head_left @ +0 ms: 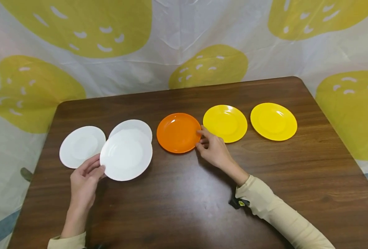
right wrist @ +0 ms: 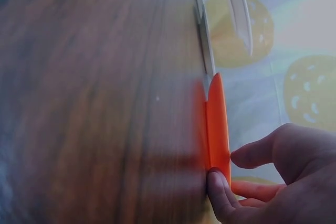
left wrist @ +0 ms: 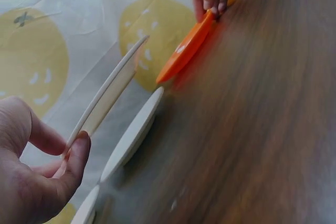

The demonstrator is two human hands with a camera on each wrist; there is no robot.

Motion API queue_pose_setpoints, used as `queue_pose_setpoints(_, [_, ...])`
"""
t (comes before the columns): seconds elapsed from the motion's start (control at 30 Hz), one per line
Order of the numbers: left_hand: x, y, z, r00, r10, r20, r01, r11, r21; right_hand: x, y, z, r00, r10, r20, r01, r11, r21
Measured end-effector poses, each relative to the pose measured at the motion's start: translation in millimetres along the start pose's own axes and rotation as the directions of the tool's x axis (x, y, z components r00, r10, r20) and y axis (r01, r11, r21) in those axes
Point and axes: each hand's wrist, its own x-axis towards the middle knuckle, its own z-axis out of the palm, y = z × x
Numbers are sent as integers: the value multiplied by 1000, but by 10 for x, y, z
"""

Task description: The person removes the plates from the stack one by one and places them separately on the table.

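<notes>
My left hand [head_left: 85, 180] pinches the left rim of a white plate [head_left: 127, 157], thumb on one face and fingers on the other. In the left wrist view that plate [left wrist: 107, 90] stands off the tabletop, above another white plate [left wrist: 134, 132]. From the head view it overlaps this second white plate [head_left: 132, 125]. My right hand [head_left: 215, 148] grips the right rim of an orange plate [head_left: 177, 133]. The right wrist view has fingers on both sides of the orange plate's [right wrist: 218, 124] rim, close over the table.
A third white plate [head_left: 82, 146] lies at the far left, beside my left hand. Two yellow plates [head_left: 226, 122] sit to the right, the nearer one partly behind my right hand. The brown wooden table [head_left: 177, 207] ends at a patterned cloth [head_left: 159, 74].
</notes>
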Motion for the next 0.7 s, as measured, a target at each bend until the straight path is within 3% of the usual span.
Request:
queue_pose_setpoints(0.23, [-25,-57,-195,997,-35,-75,33,999,-27,-1,-3,6,1000,-4,-4,4,1000,3])
queue_pose_setpoints(0.7, [-162,-171,-486,984,-48,-170,41,998,-43,-7,-24,-4,1000,14,16,-14,1000,4])
